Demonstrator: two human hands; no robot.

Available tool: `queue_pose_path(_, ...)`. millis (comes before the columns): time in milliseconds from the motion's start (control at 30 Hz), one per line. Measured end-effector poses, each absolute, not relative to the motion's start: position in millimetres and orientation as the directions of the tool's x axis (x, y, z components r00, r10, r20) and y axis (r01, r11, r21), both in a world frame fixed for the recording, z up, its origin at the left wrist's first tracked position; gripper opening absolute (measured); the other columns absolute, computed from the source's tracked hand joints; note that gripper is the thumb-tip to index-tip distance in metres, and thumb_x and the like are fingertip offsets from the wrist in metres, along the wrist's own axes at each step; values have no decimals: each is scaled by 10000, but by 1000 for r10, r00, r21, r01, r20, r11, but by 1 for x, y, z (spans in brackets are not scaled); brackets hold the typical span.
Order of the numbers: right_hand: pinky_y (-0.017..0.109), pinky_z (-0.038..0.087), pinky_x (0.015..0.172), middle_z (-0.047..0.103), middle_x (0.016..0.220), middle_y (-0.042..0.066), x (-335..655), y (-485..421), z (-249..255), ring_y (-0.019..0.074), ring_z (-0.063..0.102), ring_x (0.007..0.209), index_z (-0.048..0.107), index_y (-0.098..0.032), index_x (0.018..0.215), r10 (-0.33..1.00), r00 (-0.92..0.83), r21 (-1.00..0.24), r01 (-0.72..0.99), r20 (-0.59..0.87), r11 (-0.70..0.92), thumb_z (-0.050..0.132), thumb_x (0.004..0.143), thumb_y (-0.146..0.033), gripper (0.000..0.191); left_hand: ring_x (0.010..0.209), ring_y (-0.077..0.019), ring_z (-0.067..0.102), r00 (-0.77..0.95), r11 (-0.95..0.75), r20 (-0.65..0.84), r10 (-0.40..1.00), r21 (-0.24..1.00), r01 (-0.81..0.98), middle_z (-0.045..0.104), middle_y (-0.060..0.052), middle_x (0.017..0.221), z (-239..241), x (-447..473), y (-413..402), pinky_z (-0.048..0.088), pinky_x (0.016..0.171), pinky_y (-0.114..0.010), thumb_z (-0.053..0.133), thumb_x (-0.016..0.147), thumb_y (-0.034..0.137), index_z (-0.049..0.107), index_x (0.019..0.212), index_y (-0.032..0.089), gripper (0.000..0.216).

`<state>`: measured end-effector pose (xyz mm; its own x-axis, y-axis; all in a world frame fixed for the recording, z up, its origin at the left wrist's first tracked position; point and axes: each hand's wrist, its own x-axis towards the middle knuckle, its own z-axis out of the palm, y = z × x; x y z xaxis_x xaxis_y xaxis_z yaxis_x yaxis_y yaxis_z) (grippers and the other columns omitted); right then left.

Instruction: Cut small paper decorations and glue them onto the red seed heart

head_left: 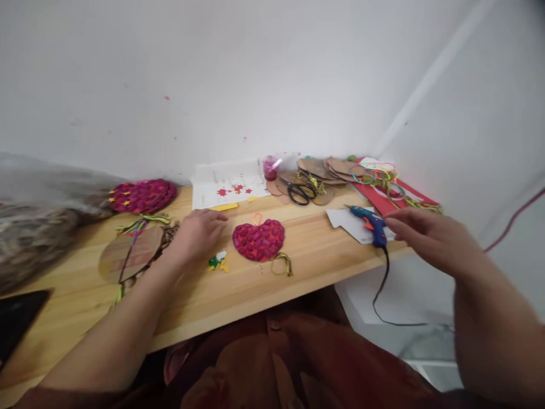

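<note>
My left hand [203, 230] lies over the table with its fingers loosely spread and nothing in it. To its right is a heart-shaped ornament [258, 240] covered with purple-pink lumps, with an orange loop at its top and a yellow-green thread tassel [286, 264] by its lower right. Small green, white and yellow paper cut-outs [218, 261] are just below the left fingers. My right hand [419, 228] is open beside a blue hot glue gun [373, 226] that rests on a folded white paper [340, 217]. Its fingertips are close to the gun's handle; contact is unclear.
Black-handled scissors [301, 193], cardboard pieces [317, 168] and a cup of purple stuff [270, 168] stand along the wall. Red stars [239, 188] lie on a white sheet [204, 194]. Finished purple pieces [147, 196] and a plastic bag [38, 233] are at left. The gun's cord [380, 284] hangs over the edge.
</note>
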<state>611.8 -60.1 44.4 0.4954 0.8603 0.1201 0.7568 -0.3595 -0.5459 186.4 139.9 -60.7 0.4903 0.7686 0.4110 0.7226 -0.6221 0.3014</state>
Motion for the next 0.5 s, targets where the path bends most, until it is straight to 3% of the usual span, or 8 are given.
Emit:
queue_pose_path(100, 344, 409, 648, 678, 775, 82, 624, -49, 15, 206, 593, 676, 666, -181, 803, 808, 589, -335, 768, 34, -546, 701, 785, -556, 378, 806, -250, 669, 416, -586, 443, 794, 380, 715, 741, -26, 830, -63, 182, 136, 524, 768, -365, 602, 821, 337, 707, 829, 262, 129)
queue_pose_path(200, 350, 394, 605, 647, 703, 88, 634, -36, -9, 209, 572, 607, 617, -195, 716, 800, 599, -289, 764, -11, -576, 656, 737, -678, 485, 709, -241, 672, 356, -532, 429, 830, 420, 735, 747, -52, 796, -64, 179, 134, 529, 689, -349, 592, 835, 335, 726, 829, 241, 164)
queue_pose_path(333, 364, 380, 540, 550, 518, 55, 637, -26, -13, 206, 498, 475, 554, -237, 528, 779, 627, -245, 755, 0, -608, 724, 694, -594, 429, 774, -238, 692, 344, -507, 404, 848, 425, 750, 763, -67, 849, -64, 179, 131, 537, 730, -341, 577, 846, 298, 747, 891, 220, 193)
queue_pose_path(433, 358, 372, 485, 527, 484, 56, 634, -29, -9, 208, 476, 450, 554, -257, 436, 767, 640, -356, 708, -42, -610, 813, 632, -465, 386, 810, -234, 686, 354, -524, 406, 843, 471, 709, 759, -86, 874, -64, 182, 131, 535, 784, -353, 555, 860, 261, 744, 915, 186, 211)
queue_pose_path(500, 338, 356, 439, 568, 550, 71, 633, -35, -11, 208, 517, 468, 598, -273, 486, 754, 650, -630, 546, -98, -553, 838, 612, -391, 296, 802, -216, 683, 350, -518, 400, 847, 472, 714, 759, -73, 879, -65, 183, 131, 533, 793, -337, 573, 857, 255, 743, 916, 190, 191)
